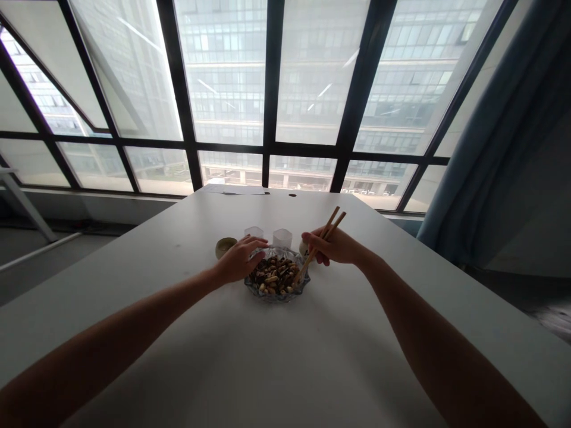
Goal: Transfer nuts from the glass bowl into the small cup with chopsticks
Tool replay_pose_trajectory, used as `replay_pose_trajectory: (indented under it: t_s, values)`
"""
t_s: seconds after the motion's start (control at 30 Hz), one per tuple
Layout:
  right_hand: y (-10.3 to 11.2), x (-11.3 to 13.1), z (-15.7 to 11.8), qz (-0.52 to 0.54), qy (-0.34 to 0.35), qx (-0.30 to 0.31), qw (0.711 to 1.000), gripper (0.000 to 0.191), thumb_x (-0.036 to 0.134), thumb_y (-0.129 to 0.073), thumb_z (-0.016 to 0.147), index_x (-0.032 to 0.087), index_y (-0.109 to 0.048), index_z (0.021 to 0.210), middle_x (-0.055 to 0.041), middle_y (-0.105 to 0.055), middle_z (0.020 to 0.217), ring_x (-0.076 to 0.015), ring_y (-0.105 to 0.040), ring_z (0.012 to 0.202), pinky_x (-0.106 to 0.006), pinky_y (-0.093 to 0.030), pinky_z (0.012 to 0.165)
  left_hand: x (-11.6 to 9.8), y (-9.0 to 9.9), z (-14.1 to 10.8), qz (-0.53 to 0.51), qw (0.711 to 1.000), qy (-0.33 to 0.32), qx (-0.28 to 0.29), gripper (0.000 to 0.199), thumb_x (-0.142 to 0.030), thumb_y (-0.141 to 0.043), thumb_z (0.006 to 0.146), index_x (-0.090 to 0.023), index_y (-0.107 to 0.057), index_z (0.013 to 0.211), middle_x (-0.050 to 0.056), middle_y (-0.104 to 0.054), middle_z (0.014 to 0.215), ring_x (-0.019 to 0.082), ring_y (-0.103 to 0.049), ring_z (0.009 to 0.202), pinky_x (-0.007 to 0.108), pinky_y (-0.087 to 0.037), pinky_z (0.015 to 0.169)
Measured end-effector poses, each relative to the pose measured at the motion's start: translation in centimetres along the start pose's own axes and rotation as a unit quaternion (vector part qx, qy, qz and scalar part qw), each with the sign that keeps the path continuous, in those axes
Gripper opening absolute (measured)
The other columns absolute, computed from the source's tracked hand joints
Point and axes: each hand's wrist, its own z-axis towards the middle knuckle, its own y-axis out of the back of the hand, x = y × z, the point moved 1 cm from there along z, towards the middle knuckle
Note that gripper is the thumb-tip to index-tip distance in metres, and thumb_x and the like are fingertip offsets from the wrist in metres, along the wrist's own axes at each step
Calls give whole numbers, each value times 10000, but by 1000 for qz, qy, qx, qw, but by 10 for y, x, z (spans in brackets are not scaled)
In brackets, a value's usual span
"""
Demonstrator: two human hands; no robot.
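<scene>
A clear glass bowl [277, 299] with a scalloped rim stands on the white table, filled with mixed nuts or beans [272, 274]. My right hand [333, 244] is closed around a pair of wooden chopsticks [320, 242], whose tips reach down into the bowl at its right side. At the bowl's left rim rests my left hand [241, 258], fingers spread and holding nothing. A small white cup [304, 248] with a dark mark sits partly hidden behind my right fingers.
Behind the bowl are two translucent cups [282, 239] [254, 232], and an olive cup [225, 246] stands left. Paper [234, 189] lies at the far edge of the white table [267, 368]. Windows rise beyond; a blue curtain [482, 148] hangs right.
</scene>
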Motion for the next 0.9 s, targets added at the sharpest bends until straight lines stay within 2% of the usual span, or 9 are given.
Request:
replay_pose_trajectory:
  t_s: [0.07, 0.2, 0.33, 0.5, 0.57, 0.77, 0.83, 0.9]
  values:
    - [-10, -6, 5, 7, 0, -5, 1000, 624, 742, -594, 829, 159, -642, 614, -36, -628, 478, -112, -565, 376, -210, -440, 385, 4, 2, -25, -22, 999, 13, -31, 296, -347, -523, 963, -188, -660, 1172, 133, -670, 1301, 272, -615, 1229, 481, -473, 1081]
    - [-29, -15, 12, 32, 11, -54, 998, 605, 755, -601, 808, 170, -638, 656, -32, -639, 506, -126, -584, 411, -223, -464, 404, 6, -7, -52, -54, 995, 28, -73, 353, -347, -545, 954, -197, -609, 1267, 147, -607, 1397, 283, -567, 1309, 491, -449, 1118]
    - [-42, -19, 13, 39, 41, -106, 993, 608, 776, -593, 799, 183, -634, 670, -30, -642, 523, -135, -589, 432, -231, -463, 406, 5, -18, -59, -71, 992, 64, -80, 405, -356, -478, 981, -177, -561, 1335, 160, -539, 1481, 286, -503, 1386, 499, -407, 1163]
    - [-37, -17, 10, 45, 54, -205, 976, 598, 748, -577, 842, 180, -656, 673, -32, -625, 498, -134, -567, 404, -236, -449, 386, 4, -22, -60, -87, 988, 112, -60, 516, -405, -438, 982, -125, -505, 1410, 182, -484, 1530, 293, -450, 1434, 481, -354, 1203]
    - [-36, -14, 9, 44, 53, -196, 978, 578, 733, -606, 833, 180, -659, 670, -37, -636, 505, -136, -576, 412, -237, -459, 394, 3, -22, -60, -97, 986, 127, -50, 549, -418, -433, 973, -111, -500, 1423, 181, -483, 1532, 297, -454, 1431, 470, -348, 1207]
    - [-40, -2, 6, 44, 37, -18, 998, 569, 702, -668, 797, 173, -622, 591, -49, -656, 509, -137, -592, 417, -231, -463, 395, 2, -21, -59, -122, 979, 153, -49, 583, -419, -455, 944, -117, -493, 1441, 174, -525, 1500, 308, -519, 1370, 478, -394, 1168]
    - [-34, 1, 5, 53, 23, -17, 998, 581, 717, -674, 779, 168, -630, 596, -39, -635, 485, -131, -575, 395, -226, -455, 379, 2, -20, -58, -127, 977, 168, -39, 612, -435, -458, 939, -105, -477, 1454, 186, -543, 1478, 312, -551, 1339, 467, -431, 1135]
    - [-27, 3, 4, 56, 16, -52, 997, 608, 749, -661, 768, 164, -642, 602, -35, -618, 467, -124, -555, 376, -224, -440, 365, 3, -19, -58, -135, 973, 186, -24, 640, -449, -461, 934, -99, -454, 1471, 191, -579, 1436, 313, -596, 1285, 455, -477, 1085]
